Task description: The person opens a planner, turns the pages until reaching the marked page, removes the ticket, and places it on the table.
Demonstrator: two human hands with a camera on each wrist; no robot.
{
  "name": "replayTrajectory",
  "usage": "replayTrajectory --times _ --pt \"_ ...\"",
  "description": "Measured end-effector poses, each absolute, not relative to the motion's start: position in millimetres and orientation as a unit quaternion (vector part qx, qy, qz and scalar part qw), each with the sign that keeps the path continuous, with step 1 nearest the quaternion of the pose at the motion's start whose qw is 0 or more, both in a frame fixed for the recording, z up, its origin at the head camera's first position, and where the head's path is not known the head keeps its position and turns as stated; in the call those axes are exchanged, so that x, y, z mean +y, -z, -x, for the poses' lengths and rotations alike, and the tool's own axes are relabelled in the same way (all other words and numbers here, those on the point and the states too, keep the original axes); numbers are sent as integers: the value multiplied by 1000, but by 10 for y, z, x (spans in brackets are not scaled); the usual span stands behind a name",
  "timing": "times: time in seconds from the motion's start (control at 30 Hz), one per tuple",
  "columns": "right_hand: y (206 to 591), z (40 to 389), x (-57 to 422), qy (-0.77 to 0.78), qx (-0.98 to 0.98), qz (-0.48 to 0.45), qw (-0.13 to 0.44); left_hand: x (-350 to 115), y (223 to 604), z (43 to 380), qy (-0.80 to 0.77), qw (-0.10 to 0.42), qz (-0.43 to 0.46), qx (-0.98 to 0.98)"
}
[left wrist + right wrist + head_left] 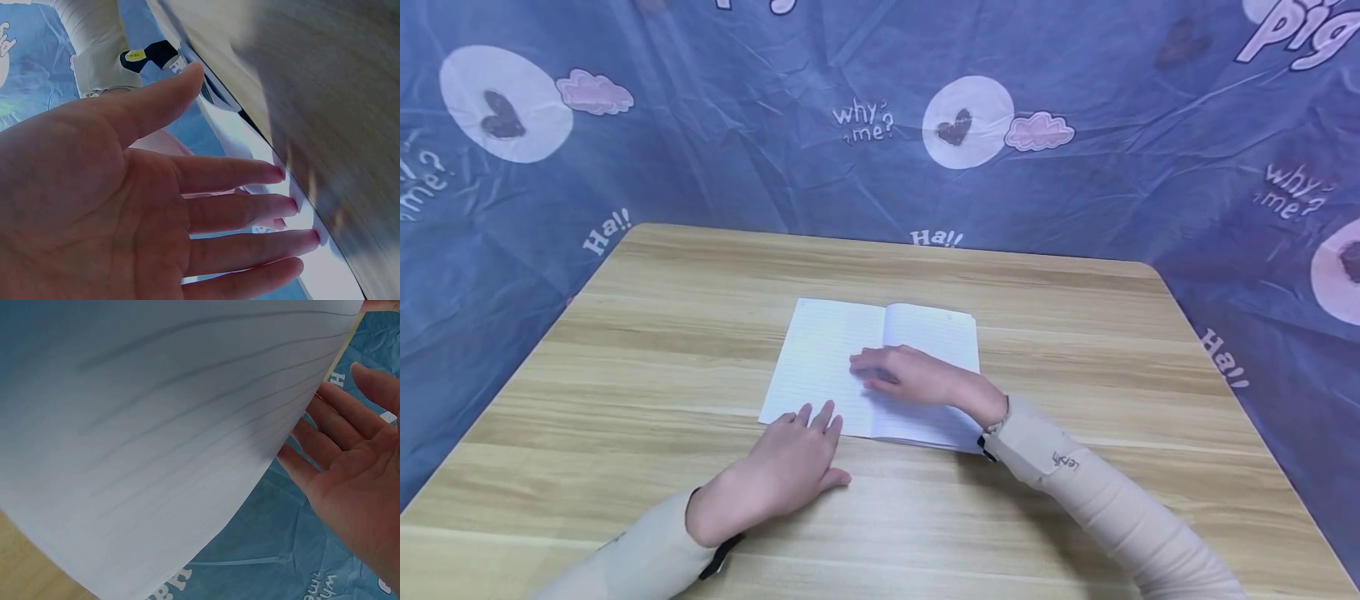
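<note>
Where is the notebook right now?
In the head view, the open notebook lies on the table, with the left hand touching its near left edge, right hand over its middle.

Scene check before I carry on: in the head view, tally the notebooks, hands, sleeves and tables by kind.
Open lined notebook: 1
Hands, left hand and right hand: 2
Left sleeve and right sleeve: 2
Table: 1
Total: 6
</note>
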State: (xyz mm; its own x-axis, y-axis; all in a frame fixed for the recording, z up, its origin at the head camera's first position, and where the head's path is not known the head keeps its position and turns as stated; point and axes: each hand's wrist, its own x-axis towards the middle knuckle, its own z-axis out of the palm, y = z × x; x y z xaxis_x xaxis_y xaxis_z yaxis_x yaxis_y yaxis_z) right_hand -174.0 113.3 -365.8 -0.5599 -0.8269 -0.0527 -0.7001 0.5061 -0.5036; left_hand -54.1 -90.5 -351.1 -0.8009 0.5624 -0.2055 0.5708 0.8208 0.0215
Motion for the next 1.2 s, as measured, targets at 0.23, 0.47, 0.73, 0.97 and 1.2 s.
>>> replayTrajectory --times 0.23,0.47,0.73,0.97,1.2 --pt "3662 1881 1254 232 871 421 101 -898 3520 544 27 96 -299 949" --pt "3651 2083 1445 239 895 372 57 -881 3514 539 18 104 -294 950" --pt "3652 2292 1604 237 920 306 66 -881 3539 543 15 100 -293 951" --pt "3675 2431 1653 230 929 281 77 -880 3553 543 14 93 -292 952" --pt "3686 2462 1670 238 924 289 73 -876 3560 545 20 86 -292 952"
